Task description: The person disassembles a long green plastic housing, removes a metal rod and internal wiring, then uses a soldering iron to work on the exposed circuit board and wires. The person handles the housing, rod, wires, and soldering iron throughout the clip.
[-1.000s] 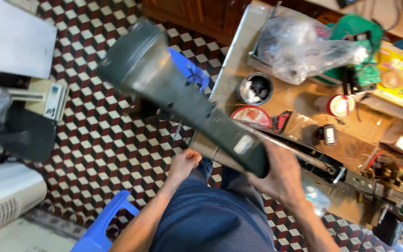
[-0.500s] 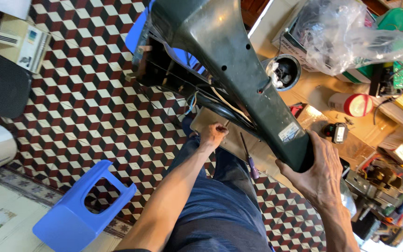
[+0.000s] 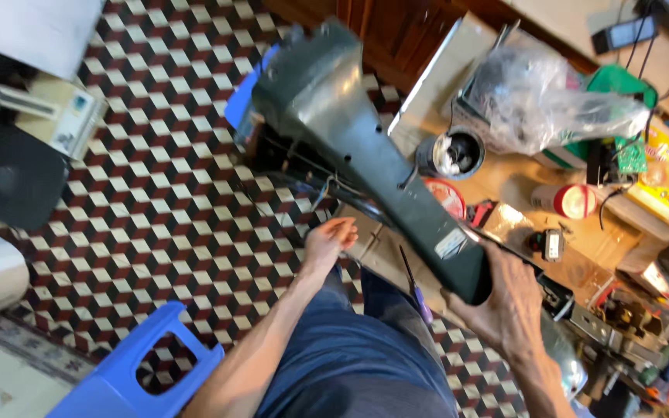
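Gripping dark green housing (image 3: 365, 147), right hand (image 3: 509, 306)

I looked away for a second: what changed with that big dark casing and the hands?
The dark green casing swung up, its wide end now higher. The left hand moved from the knee toward its wiring. The right hand still holds the narrow end; the blue stool stayed put.

1 dark green housing (image 3: 365, 147), 2 hands, 2 blue stools, 1 purple screwdriver (image 3: 416, 290)

Blue stool (image 3: 129, 371) cut off at bottom edge, workbench clutter (image 3: 629, 325) blurred, housing's underside (image 3: 288, 159) hidden
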